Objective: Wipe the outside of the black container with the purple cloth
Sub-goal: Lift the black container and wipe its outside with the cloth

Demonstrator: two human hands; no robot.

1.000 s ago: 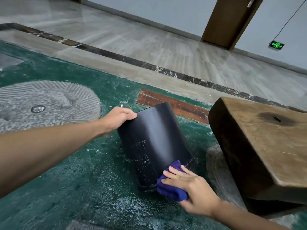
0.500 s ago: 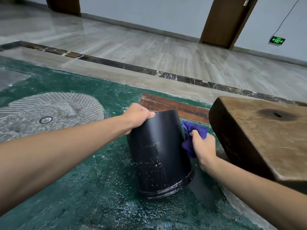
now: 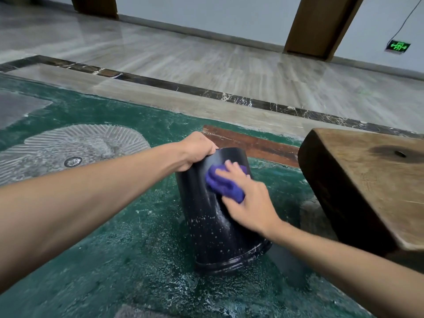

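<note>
The black container (image 3: 220, 235) stands upside down on the green floor, leaning a little to the left, its wall speckled with white spots. My left hand (image 3: 197, 149) grips its upper edge at the far left. My right hand (image 3: 249, 200) presses the crumpled purple cloth (image 3: 223, 185) flat against the upper front of the container's wall, fingers spread over the cloth.
A heavy dark wooden block (image 3: 367, 180) sits close on the right of the container. A round ribbed stone disc (image 3: 68, 150) is set in the floor at the left. A brown plank (image 3: 252, 143) lies just behind the container. Grey tiled floor stretches beyond.
My right hand has carried the cloth from the container's right side round to its upper front face. The container has tilted slightly; my left hand keeps its grip on the top edge.
</note>
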